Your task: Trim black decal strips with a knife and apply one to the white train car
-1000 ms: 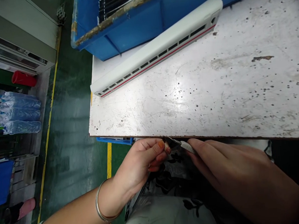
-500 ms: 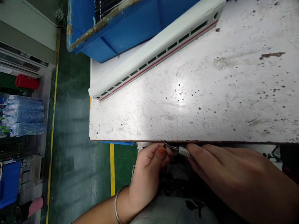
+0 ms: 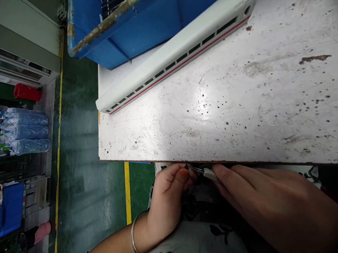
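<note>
While the left hand [image 3: 168,193] and right hand [image 3: 262,200] pinch a small white-and-black piece [image 3: 207,173] in their grips, it sits low in the middle, just under the tabletop [image 3: 212,102] edge.

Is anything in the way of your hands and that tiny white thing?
Nothing visible is: the left hand and right hand both touch the small white and dark piece directly, just below the table edge.

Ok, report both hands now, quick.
Left hand: closed, pinching a small metal-and-white part.
Right hand: closed, pinching its white end.
</note>
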The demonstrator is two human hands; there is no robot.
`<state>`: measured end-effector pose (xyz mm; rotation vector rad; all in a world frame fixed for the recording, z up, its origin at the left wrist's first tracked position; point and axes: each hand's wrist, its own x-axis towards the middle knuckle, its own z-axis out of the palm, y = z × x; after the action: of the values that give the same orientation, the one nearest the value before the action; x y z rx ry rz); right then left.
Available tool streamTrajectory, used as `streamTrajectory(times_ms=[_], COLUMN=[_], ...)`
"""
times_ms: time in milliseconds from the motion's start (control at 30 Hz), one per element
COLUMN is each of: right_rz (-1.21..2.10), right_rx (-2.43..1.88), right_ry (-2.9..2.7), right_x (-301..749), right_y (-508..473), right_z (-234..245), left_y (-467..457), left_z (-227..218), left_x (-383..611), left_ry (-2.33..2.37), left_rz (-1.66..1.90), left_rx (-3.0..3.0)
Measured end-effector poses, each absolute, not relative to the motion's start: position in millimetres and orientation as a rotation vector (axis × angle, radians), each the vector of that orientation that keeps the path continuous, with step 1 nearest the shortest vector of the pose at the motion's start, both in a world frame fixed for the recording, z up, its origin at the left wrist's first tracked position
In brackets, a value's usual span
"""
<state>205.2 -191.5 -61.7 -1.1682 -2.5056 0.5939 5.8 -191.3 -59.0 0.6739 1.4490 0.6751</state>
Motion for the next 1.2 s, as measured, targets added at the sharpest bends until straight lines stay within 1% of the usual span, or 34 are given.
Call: streamTrajectory(times_ms=[433,733,967,1200], right_rz=[0.663,0.484,0.759,0.688], right_rx=[-1.168,-1.237,-1.164,-1.210], right_ry=[-2.513,-2.489,-2.522,-2.516], right_x=[209.2,200.6,210.2,207.5], right_y=[-188.0,-189.8,-185.1,-186.6], right_z=[-62.4,-59.1,-60.0,-59.1], left_y=[-190.5,-189.0,-190.5,-189.9], left_z=[-59.7,-58.0,-59.6,-58.8], left_x=[4.9,5.7,4.6,4.4], left_ry=[1.431,1.435,1.434,1.412], left_rz=[0.686,0.669,0.683,0.687], left_rx=[0.678,0.623,0.646,0.630])
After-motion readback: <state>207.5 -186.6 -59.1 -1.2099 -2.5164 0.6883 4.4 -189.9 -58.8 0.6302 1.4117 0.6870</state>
